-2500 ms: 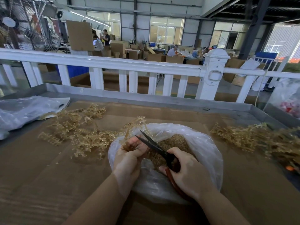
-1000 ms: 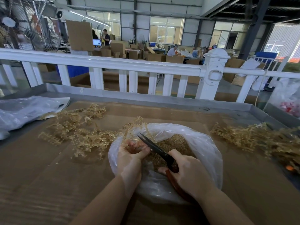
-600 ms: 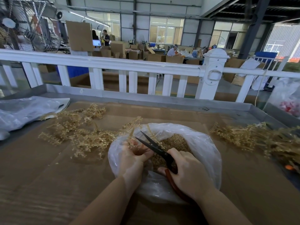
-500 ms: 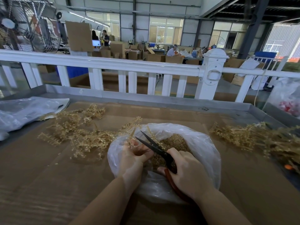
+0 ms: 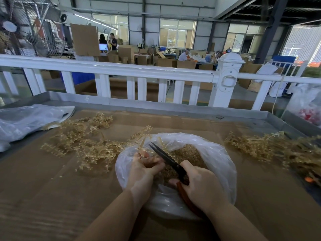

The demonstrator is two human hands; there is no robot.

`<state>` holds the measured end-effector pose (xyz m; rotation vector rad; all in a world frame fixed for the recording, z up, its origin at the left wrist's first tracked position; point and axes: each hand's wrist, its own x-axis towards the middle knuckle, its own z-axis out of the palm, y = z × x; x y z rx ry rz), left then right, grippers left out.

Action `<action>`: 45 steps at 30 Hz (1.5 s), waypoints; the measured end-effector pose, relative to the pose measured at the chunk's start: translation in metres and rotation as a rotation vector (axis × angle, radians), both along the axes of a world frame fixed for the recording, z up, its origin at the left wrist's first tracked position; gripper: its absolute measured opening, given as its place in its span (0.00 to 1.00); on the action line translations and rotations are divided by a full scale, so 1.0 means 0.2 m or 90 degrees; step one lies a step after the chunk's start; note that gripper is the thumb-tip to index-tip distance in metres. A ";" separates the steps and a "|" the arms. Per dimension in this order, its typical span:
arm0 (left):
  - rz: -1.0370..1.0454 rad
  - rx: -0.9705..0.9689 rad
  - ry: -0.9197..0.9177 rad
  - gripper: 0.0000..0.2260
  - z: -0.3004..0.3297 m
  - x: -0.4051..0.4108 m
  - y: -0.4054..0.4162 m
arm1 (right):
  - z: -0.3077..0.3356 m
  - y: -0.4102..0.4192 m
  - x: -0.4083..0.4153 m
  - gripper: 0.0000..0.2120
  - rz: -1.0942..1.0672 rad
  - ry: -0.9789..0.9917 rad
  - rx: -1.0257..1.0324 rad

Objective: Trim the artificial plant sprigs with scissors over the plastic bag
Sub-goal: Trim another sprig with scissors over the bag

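A clear plastic bag [image 5: 218,159] lies open on the cardboard-covered table, holding a heap of tan trimmings [image 5: 187,153]. My left hand [image 5: 144,168] grips a tan sprig [image 5: 141,136] over the bag's left rim; the sprig's tip points up and away. My right hand [image 5: 201,186] holds red-handled scissors [image 5: 166,158], whose dark blades are closed and point up-left beside my left fingers. The handles are mostly hidden under my right hand.
A pile of sprigs [image 5: 81,141] lies left of the bag and another pile [image 5: 271,148] lies to the right. A crumpled plastic bag [image 5: 29,119] sits at the far left. A white railing [image 5: 132,72] runs behind the metal table rim [image 5: 156,106].
The scissor blades, open half a second ago, have closed beside my left fingers. Both hands stay in place over the bag.
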<state>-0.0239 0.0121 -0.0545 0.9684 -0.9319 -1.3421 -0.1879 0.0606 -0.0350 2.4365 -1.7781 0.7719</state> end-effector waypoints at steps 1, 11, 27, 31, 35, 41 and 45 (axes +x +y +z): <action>-0.002 -0.001 0.003 0.17 0.00 0.00 0.00 | 0.00 0.00 0.00 0.19 0.001 -0.012 -0.002; -0.103 0.030 0.191 0.18 0.05 0.01 0.03 | 0.00 0.02 0.01 0.15 -0.052 -0.088 -0.038; -0.050 0.117 0.248 0.06 0.08 0.00 0.02 | 0.00 0.03 0.00 0.17 -0.008 -0.083 -0.051; -0.057 0.113 0.253 0.07 0.09 0.01 0.02 | -0.02 0.01 0.00 0.19 -0.007 -0.065 -0.008; -0.064 0.105 0.250 0.07 0.09 0.02 0.03 | -0.03 0.00 0.00 0.20 -0.010 -0.045 0.001; -0.057 0.106 0.247 0.09 0.11 0.01 0.04 | -0.03 0.00 0.01 0.22 -0.016 -0.003 -0.010; -0.042 0.116 0.237 0.10 0.12 0.01 0.04 | -0.02 0.00 0.01 0.21 -0.024 0.021 -0.046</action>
